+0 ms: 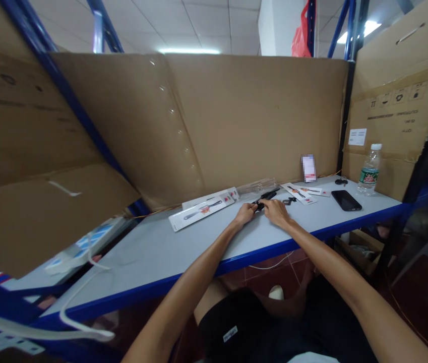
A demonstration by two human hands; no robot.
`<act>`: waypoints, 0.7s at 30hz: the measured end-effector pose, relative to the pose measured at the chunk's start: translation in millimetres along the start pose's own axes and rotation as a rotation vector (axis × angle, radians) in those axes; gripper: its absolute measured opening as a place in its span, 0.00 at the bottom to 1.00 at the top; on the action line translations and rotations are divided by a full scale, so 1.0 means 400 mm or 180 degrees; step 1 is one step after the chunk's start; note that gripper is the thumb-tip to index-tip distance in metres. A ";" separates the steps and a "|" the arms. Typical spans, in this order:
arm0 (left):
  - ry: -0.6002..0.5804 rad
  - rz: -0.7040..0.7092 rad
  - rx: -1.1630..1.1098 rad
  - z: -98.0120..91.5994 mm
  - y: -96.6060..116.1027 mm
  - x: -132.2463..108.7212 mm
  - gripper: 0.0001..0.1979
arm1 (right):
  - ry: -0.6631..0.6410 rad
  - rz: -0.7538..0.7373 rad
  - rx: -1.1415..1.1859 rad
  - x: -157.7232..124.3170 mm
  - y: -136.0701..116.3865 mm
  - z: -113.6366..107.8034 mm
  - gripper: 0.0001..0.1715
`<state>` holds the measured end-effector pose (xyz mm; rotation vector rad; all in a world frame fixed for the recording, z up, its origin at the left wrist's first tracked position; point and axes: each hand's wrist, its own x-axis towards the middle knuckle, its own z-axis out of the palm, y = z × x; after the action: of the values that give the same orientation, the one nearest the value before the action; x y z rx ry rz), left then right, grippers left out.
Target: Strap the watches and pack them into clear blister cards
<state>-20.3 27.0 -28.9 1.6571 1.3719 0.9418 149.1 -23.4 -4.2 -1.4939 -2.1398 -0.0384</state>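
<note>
My left hand [246,214] and my right hand [275,212] meet over the grey tabletop [198,247]. The fingers of both are closed on a small black piece [259,205], mostly hidden by them, so its kind is unclear. Just beyond the fingertips lie long black items [269,193]. Small black parts [290,200] rest right of my right hand. To the left lies a white printed package [200,209] picturing a long-handled utensil, and clear plastic sleeves [257,187] are behind it. White printed cards [300,193] lie on the right.
A dark phone [346,200] lies at the right, near keys [341,181] and a water bottle [368,170]. Another lit phone [308,168] leans against the cardboard back wall [266,116]. A blue edge [266,257] runs along the table's front. A white cable [85,282] hangs at left.
</note>
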 end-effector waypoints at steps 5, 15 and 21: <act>0.0016 0.0045 0.0009 -0.002 0.003 -0.006 0.18 | 0.0070 -0.0109 0.0082 -0.003 0.001 -0.003 0.24; 0.0050 0.0037 -0.0005 -0.001 0.010 -0.009 0.19 | -0.0011 0.0202 -0.0085 -0.001 -0.005 -0.008 0.24; 0.0057 0.0030 -0.0013 -0.001 0.010 -0.012 0.21 | 0.0020 0.0322 -0.0041 0.000 -0.005 -0.011 0.27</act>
<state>-19.5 21.9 -25.5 1.6572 1.3742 0.9665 149.2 -25.5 -0.1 -1.6051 -2.0596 -0.0208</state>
